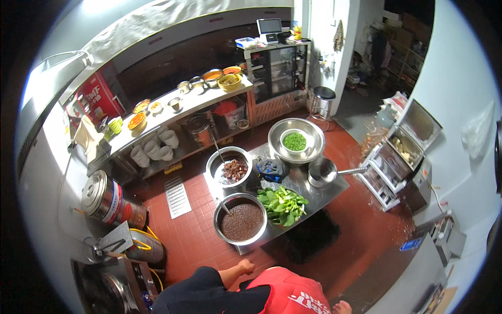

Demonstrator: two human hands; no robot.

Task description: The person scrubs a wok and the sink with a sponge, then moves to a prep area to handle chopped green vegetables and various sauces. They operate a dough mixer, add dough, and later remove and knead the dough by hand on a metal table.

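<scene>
My left hand (pixel 246 267) hangs with curled fingers near the front corner of a low steel table (pixel 321 195), apart from it. Nothing shows in that hand. My right hand (pixel 342 307) is at the bottom edge, beside my red apron (pixel 290 288), partly cut off. Nearest on the table stands a steel pot of brown sauce (pixel 242 223) with a ladle leaning in it. Behind it is a pot of dark, chunky food in liquid (pixel 234 170). Leafy greens (pixel 283 204) lie beside the pots. A bowl of chopped green herbs (pixel 294 142) sits inside a wide steel basin (pixel 313 131).
A long-handled saucepan (pixel 322 172) juts past the table's right edge. At left are a tall lidded steel drum (pixel 106 196) and a stove (pixel 113 288) with yellow hoses. A counter (pixel 162 112) bears several food bowls. An open-lidded chest (pixel 406 147) stands right, a stool (pixel 324 96) behind.
</scene>
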